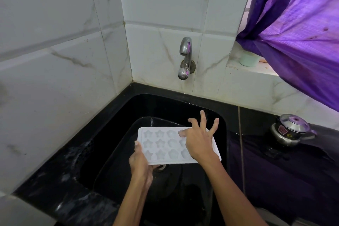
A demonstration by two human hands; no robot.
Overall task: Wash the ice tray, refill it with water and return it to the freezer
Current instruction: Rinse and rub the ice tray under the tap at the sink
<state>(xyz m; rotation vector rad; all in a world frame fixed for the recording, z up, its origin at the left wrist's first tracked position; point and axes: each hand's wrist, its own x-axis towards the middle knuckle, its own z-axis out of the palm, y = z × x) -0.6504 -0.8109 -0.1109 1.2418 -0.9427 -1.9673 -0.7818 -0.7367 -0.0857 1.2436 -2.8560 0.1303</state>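
Head view: over the black sink (117,115), the left hand (140,163) grips the ice tray (161,145) by its near-left corner while the right hand (198,145) rubs it, fingers spread. I'd work each star pocket, then rinse under the tap (185,57), which looks dry.

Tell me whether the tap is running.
Off, as far as shows: no stream falls from the tap toward the ice tray held over the sink.

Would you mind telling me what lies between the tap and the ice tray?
In the head view, only bare wall tile, the black sink's back rim and its dark inner wall lie between the tap and the ice tray. No water runs.
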